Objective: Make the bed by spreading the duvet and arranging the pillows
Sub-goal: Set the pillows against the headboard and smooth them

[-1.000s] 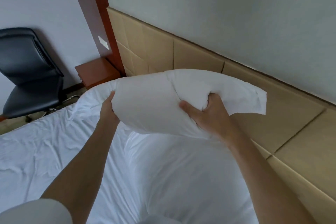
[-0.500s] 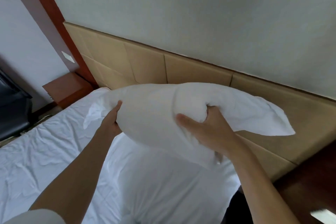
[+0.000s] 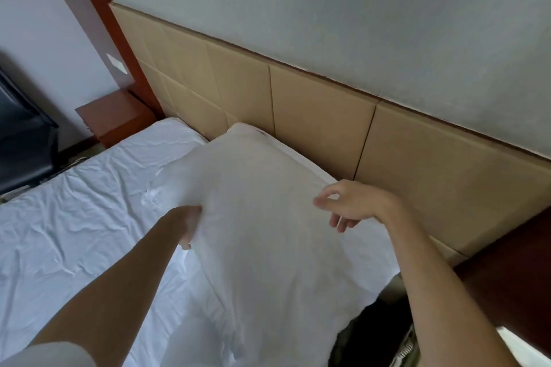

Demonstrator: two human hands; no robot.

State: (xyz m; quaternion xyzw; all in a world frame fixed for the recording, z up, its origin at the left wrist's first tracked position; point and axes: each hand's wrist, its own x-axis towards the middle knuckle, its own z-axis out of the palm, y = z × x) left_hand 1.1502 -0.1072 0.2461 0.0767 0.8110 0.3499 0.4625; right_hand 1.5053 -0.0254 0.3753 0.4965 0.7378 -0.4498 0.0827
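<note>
Now keep your left hand gripping the near left edge of the white pillow, which lies at the head of the bed against the tan headboard. Your right hand hovers just above it, fingers loose, holding nothing: press it flat to square the pillow up.

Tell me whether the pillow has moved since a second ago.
Yes. The pillow has come down from level with the headboard and now lies at its base; the right hand has let go.
</note>
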